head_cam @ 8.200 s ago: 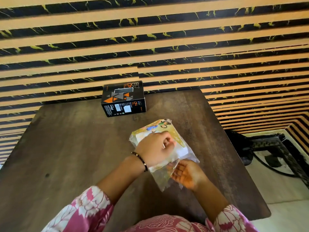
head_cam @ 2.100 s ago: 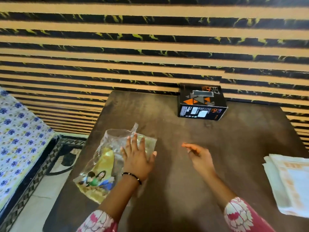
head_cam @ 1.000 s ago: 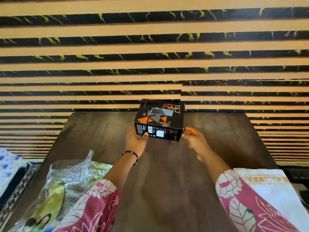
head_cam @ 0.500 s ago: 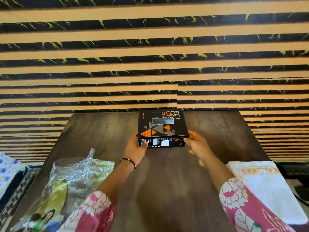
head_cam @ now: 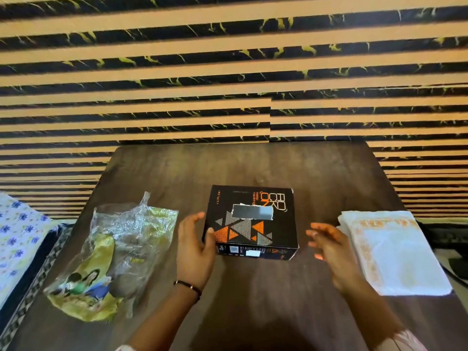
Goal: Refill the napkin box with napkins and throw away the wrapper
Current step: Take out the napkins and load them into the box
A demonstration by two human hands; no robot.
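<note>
Napkins lie stacked on the bench right of the napkin box — soft, floppy, best pinched by the stack's edges. Left hand touches the box, right hand hovers; both grips open, empty. Wrapper lies left — light, crinkly.

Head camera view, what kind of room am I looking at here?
Probably a room in a home, maybe a bedroom: a dark wooden table pushed against a striped black-and-tan wall panel, with a floral bedsheet at the left edge.
</note>
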